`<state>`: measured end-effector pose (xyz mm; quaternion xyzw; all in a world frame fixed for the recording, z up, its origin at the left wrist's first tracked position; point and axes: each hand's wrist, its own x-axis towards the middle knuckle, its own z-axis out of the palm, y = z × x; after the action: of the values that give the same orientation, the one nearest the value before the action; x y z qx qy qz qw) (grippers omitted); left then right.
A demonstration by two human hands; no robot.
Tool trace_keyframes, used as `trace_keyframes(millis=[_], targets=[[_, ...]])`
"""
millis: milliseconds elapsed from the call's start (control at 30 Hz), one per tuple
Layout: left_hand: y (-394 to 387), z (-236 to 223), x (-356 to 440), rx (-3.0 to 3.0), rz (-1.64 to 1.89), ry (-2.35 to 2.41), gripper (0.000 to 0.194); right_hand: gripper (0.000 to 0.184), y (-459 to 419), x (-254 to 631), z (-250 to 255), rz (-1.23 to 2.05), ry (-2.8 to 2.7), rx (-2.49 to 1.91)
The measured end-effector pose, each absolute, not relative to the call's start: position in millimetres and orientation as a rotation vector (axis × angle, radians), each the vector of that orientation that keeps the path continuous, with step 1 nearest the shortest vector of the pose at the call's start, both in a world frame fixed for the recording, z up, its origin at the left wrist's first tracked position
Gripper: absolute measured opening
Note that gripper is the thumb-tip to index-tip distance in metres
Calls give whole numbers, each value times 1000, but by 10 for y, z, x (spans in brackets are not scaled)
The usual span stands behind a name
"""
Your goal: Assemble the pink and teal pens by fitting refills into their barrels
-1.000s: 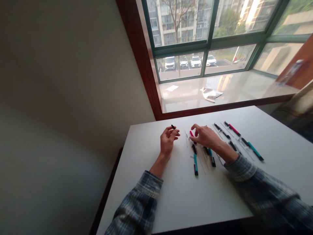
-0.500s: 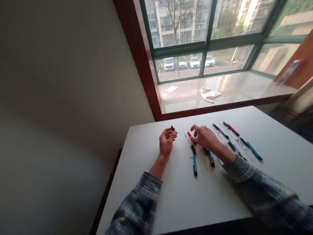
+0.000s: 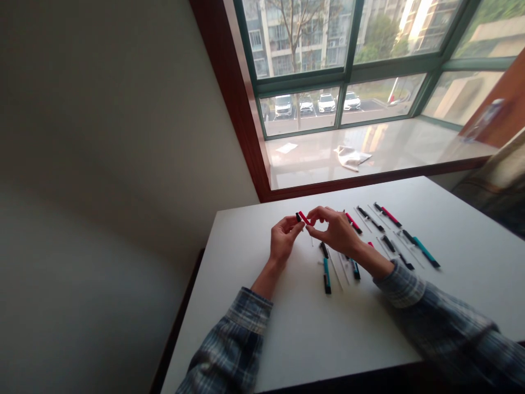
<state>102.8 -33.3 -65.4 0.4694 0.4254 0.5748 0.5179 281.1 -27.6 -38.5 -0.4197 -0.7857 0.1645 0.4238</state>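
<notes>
My left hand (image 3: 284,239) is raised a little above the white table (image 3: 303,323), its fingers pinching a small black pen piece (image 3: 298,217). My right hand (image 3: 334,230) pinches a red pen barrel (image 3: 304,218) and holds its end against that black piece. Below my right hand lie a blue and black pen (image 3: 326,271) and another blue pen (image 3: 355,268). Thin clear refills (image 3: 336,269) lie between them.
Several more pens lie to the right, among them a red one (image 3: 389,215), a black one (image 3: 368,217) and a long blue one (image 3: 422,250). Beyond the table is a pale window sill with a crumpled cloth (image 3: 351,157) and a paper (image 3: 286,148).
My right hand has lifted the red barrel off the table and brought it left to meet the black piece in my left hand, which rose slightly.
</notes>
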Motion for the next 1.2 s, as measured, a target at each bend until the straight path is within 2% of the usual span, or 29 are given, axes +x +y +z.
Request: trace_keyframes(millis=[233,467,767,1033,1200], targets=[[-336,-660,1021,1103,1328,943,30,12,-318,2765,-405,518,-1916,-986],[-290,-707,979,1113,1348,924,35,21,-184,2915,-438,525,-1946,-1126],[-285,-693,952,1054,1404,1028,34,7,-56,3042,-674,367,-2291,-1331],[-288,-767,950,1364,1380,1207,30,21,-21,2994,-635,893,-1855,-1034],[-306,-806,951,1494,1375,1248,24,25,-13,3004,-609,821,-1796,-1029]])
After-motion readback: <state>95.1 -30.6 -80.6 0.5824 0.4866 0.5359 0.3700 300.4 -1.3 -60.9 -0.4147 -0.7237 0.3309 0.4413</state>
